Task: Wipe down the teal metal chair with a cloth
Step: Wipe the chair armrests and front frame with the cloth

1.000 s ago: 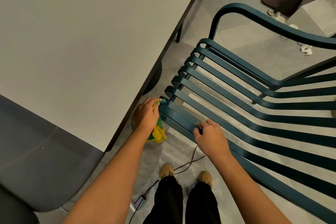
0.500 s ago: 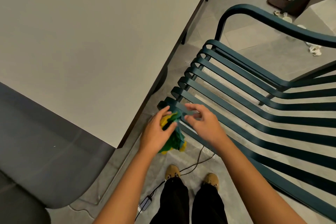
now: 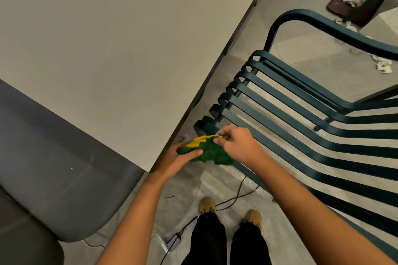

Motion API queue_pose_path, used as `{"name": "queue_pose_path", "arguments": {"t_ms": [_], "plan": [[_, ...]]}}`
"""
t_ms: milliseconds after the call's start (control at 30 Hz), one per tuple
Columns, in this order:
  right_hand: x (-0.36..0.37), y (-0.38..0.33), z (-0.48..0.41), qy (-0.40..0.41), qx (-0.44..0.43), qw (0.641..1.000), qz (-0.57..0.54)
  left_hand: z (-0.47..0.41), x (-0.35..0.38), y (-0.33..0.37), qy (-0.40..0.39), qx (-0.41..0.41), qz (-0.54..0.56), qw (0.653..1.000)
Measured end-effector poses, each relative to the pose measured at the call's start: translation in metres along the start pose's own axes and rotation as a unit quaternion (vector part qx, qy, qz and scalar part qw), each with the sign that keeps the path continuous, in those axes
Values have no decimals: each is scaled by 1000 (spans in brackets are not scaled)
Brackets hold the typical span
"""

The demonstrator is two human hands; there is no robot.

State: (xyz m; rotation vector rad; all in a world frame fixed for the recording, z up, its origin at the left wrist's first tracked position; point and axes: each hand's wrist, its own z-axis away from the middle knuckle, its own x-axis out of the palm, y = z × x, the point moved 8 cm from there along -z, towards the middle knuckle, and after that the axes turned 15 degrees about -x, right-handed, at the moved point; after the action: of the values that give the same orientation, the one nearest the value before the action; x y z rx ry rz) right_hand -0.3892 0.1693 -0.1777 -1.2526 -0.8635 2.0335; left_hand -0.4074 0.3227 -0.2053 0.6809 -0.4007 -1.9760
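Cloth (image 3: 210, 151): green and yellow, bunched, held between both hands at the near slat ends of the teal chair (image 3: 344, 31); contact with the slats cannot be told. Left hand (image 3: 179, 158): thumb and fingers curled round one end. Right hand (image 3: 238, 143): fingertips pinching the upper edge. Advice: refold to a flat face, then wipe along each slat. Table (image 3: 107, 49): close on the left.

The chair (image 3: 366, 42) runs off the right edge; the cloth (image 3: 212, 153) hides part of the left hand (image 3: 178, 160).

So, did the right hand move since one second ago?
Yes. The right hand went along the chair's front slat toward the table, onto the cloth.
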Motion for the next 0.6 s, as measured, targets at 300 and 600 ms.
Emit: {"name": "queue_pose_path", "arguments": {"t_ms": [300, 600], "plan": [[29, 19, -3, 83, 149, 936, -307, -9, 30, -2, -6, 7, -50, 999], [-10, 25, -6, 158, 78, 971, -160, -24, -1, 26, 182, 16, -235, 955]]}}
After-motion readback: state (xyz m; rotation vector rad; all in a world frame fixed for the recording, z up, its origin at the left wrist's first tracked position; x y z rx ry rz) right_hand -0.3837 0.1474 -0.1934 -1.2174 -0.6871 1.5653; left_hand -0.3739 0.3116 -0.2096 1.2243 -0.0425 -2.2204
